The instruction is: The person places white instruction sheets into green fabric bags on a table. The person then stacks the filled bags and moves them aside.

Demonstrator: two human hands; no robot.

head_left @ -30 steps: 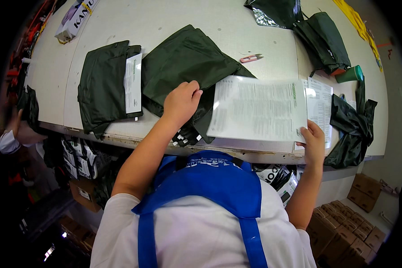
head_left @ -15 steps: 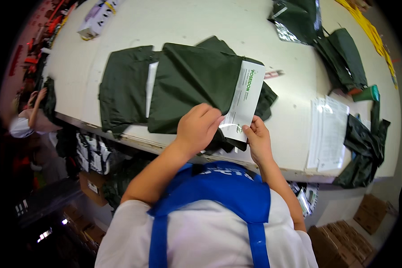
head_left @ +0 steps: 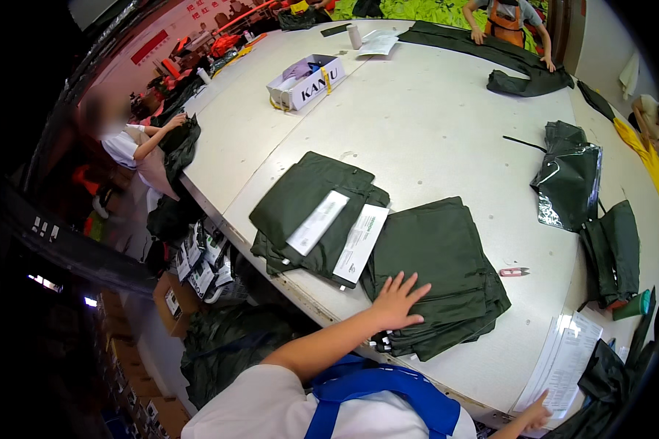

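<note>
My left hand (head_left: 399, 301) lies with its fingers spread on a stack of folded dark green garments (head_left: 436, 249). Small white tags poke out from the stack's near edge. Left of it is a second pile of folded dark green garments (head_left: 307, 190). One white printed card (head_left: 318, 222) lies on that pile, and another white card (head_left: 361, 243) along its right edge. At the lower right, my right hand (head_left: 536, 413) is beside printed paper sheets (head_left: 564, 358), a finger stretched out and nothing seen in it. Whether it touches the sheets I cannot tell.
Small red-handled snips (head_left: 514, 271) lie right of the stack. A white box (head_left: 305, 82) stands farther back. Dark garments (head_left: 611, 252), a glossy dark package (head_left: 567, 175) and a green cylinder (head_left: 632, 306) line the right side. Co-workers handle dark cloth at the left and far edges.
Both hands have left the carded garment they were holding. My left hand has come down on the right stack, and my right hand has moved toward the papers. The view has shifted, showing more table.
</note>
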